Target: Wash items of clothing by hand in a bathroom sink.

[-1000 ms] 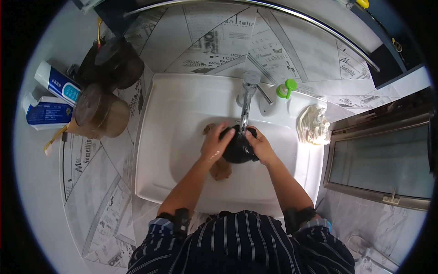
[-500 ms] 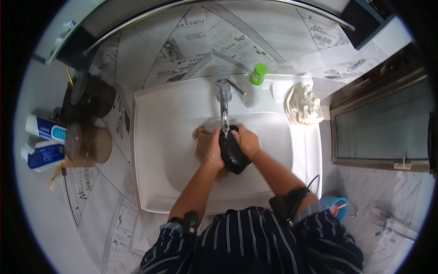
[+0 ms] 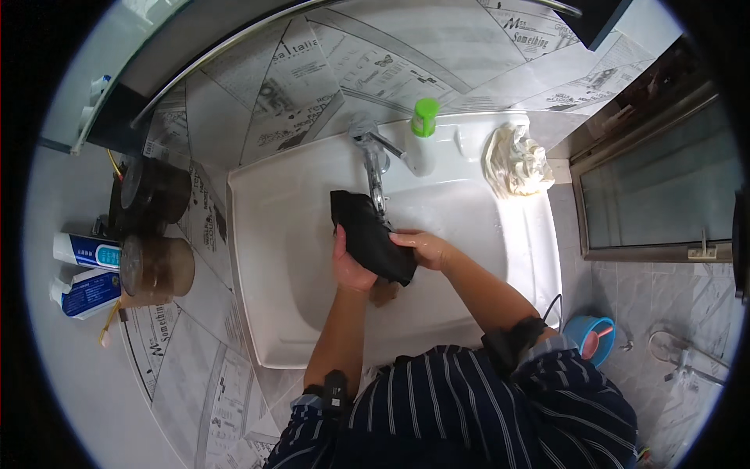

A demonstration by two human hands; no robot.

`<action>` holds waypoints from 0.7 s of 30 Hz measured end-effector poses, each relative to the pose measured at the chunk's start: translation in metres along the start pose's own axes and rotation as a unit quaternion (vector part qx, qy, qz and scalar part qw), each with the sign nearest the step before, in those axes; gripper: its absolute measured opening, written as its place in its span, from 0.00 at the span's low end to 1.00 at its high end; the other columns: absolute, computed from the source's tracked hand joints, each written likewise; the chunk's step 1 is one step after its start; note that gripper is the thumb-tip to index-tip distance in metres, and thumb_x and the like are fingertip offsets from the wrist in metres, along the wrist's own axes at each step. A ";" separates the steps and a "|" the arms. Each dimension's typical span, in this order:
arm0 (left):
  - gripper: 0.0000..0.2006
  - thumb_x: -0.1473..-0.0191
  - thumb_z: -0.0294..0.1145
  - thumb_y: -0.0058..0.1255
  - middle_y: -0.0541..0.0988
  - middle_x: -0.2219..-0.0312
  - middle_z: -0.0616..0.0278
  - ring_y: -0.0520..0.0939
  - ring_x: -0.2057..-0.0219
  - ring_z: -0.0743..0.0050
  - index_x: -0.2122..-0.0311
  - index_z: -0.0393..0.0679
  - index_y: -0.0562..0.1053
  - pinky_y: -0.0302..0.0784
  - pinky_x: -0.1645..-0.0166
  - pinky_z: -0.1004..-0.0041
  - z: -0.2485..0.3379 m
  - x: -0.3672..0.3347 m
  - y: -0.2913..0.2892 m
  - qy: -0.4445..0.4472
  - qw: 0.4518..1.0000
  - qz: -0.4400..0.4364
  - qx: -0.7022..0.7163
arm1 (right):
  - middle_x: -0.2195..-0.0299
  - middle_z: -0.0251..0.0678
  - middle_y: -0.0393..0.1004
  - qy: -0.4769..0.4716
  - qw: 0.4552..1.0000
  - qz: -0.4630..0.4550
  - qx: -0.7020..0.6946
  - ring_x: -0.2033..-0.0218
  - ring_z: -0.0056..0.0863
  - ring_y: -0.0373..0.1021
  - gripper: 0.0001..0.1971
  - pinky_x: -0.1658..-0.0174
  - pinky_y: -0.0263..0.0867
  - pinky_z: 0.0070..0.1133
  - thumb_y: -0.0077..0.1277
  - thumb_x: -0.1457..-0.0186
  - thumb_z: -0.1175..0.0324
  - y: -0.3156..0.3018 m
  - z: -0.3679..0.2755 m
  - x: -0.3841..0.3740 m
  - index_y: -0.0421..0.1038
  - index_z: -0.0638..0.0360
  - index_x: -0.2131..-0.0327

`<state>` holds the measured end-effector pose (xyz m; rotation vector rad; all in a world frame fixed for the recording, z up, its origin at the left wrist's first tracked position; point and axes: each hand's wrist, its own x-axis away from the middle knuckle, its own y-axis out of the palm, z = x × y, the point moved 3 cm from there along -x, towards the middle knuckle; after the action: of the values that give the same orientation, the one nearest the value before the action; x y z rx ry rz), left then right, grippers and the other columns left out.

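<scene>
Black cloth (image 3: 369, 236), stretched over sink (image 3: 281, 313)

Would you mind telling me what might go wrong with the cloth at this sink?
The black cloth, held by the left hand and right hand, hangs against the faucet and might snag on it. The green-capped bottle stands close behind and could be knocked over.

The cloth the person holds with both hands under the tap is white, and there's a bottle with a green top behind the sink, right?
Not quite. The cloth is black, not white, as the head view shows. The rest holds: the left hand and the right hand both hold it under the tap, and the bottle with a green top stands behind the sink.
</scene>
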<state>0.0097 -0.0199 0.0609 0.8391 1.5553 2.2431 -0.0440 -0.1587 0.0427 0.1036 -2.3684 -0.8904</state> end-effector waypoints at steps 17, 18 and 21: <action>0.19 0.45 0.49 0.39 0.75 0.62 0.59 0.75 0.59 0.64 0.58 0.45 0.69 0.69 0.50 0.66 -0.041 -0.009 0.000 -0.241 0.965 -0.100 0.035 | 0.71 0.50 0.72 -0.304 0.736 0.142 0.589 0.69 0.52 0.70 0.19 0.65 0.65 0.39 0.48 0.51 0.53 0.090 0.018 0.028 0.62 0.59 0.65; 0.19 0.45 0.49 0.38 0.75 0.62 0.60 0.75 0.59 0.65 0.58 0.45 0.69 0.69 0.50 0.67 -0.043 -0.006 0.015 -0.237 0.968 -0.071 0.034 | 0.70 0.50 0.73 -0.274 0.718 0.194 0.610 0.69 0.51 0.70 0.19 0.66 0.65 0.39 0.47 0.50 0.51 0.070 0.012 0.019 0.63 0.60 0.67; 0.18 0.45 0.47 0.38 0.74 0.62 0.61 0.74 0.58 0.66 0.58 0.45 0.69 0.68 0.49 0.68 -0.047 0.004 0.036 -0.205 0.978 0.005 0.026 | 0.69 0.49 0.73 -0.160 0.748 0.333 0.552 0.69 0.48 0.70 0.21 0.67 0.65 0.38 0.43 0.47 0.49 -0.004 -0.019 -0.013 0.67 0.61 0.69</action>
<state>-0.0189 -0.0667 0.0832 1.2321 1.4173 1.8839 -0.0230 -0.1695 0.0449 -0.4427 -2.5927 0.9513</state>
